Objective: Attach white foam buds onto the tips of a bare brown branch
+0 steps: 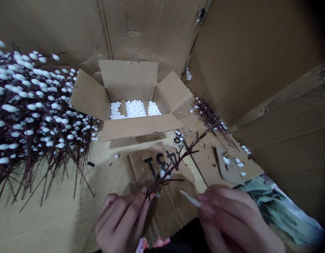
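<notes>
From where I stand, the person's left hand (122, 222) is closed in a pinch on the lower end of a thin, dark-red branching twig (182, 153), and the right hand (232, 219) is closed too, its fingertips gripping a slim white sliver (189, 198), possibly foam, though I cannot tell its material from here. The twig is held in the air, slanting up and away over a brown cardboard sheet printed with black characters (175, 207). It looks light and fairly stiff, but its fine side shoots seem brittle, so the thicker lower stem appears the safest place to hold it. The sliver looks light and easily crushed, so it probably needs only a gentle pinch. Beyond the twig's upper end sits an open brown cardboard box (128, 75), with its 4 flaps spread and small white foam balls (135, 109) inside. To the left, a large heap of dark-red stems studded with white oval buds (33, 105) lies on a tan wood-grain tabletop (43, 225), its lowest stem tips reaching toward the left hand. To the right, a bundle of bare dark twigs (208, 116) lies near the box, and a crumpled grey-green cloth (279, 209) lies past the cardboard's edge, beyond the right hand.
</notes>
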Available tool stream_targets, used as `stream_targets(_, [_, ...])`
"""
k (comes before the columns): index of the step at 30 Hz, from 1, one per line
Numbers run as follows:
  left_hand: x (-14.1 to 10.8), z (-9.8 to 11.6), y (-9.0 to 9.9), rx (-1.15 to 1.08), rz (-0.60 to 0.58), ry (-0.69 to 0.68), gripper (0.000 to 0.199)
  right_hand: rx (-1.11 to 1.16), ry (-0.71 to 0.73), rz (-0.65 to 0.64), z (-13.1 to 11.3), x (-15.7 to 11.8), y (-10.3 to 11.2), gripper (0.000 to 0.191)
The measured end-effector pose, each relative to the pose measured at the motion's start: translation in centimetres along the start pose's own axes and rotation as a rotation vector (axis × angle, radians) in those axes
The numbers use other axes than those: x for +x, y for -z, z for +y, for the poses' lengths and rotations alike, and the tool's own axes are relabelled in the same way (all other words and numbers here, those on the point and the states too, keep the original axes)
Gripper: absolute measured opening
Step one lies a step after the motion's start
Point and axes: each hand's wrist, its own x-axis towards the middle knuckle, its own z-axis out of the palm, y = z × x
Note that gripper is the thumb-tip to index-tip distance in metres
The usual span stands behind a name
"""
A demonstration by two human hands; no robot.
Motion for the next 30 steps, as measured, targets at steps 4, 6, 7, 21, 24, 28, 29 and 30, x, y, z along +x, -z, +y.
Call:
stream_targets(4, [-0.2, -0.1, -0.1, 0.043, -0.016, -0.030, 0.012, -0.026, 0.040, -0.042, 0.0, -0.5, -0.7, 0.010])
stream_targets(6, [-0.3, -0.2, -0.1, 0.039, -0.017, -0.036, 0.013, -0.027, 0.008, -0.010, -0.1, -0.5, -1.3, 0.011])
stream_targets(7, [-0.3, -0.2, -0.1, 0.036, -0.019, -0.039, 0.014, -0.027, 0.008, -0.004, -0.2, -0.5, -1.6, 0.012])
stream_targets(21, [0.3, 0.0, 0.3, 0.007, 0.010, 0.025, 0.013, 0.136, -0.010, 0.047, 0.2, -0.8, -2.2, 0.017])
stream_targets(24, [0.5, 0.0, 0.3, -0.001, 0.007, 0.031, 0.013, 0.196, -0.019, 0.062, 0.2, -0.7, -2.2, 0.020])
stream_targets(28, [0.5, 0.0, 0.2, 0.001, 0.013, 0.023, 0.013, 0.249, -0.043, 0.073, -0.1, -0.4, -2.4, 0.025])
stream_targets(29, [0.4, 0.0, 0.2, 0.001, 0.011, 0.025, 0.013, 0.250, -0.047, 0.060, -0.2, -0.3, -2.4, 0.026])
stream_targets(30, [0.4, 0.0, 0.2, 0.002, 0.005, 0.027, 0.013, 0.248, -0.059, 0.054, -0.3, -0.1, -2.5, 0.027])
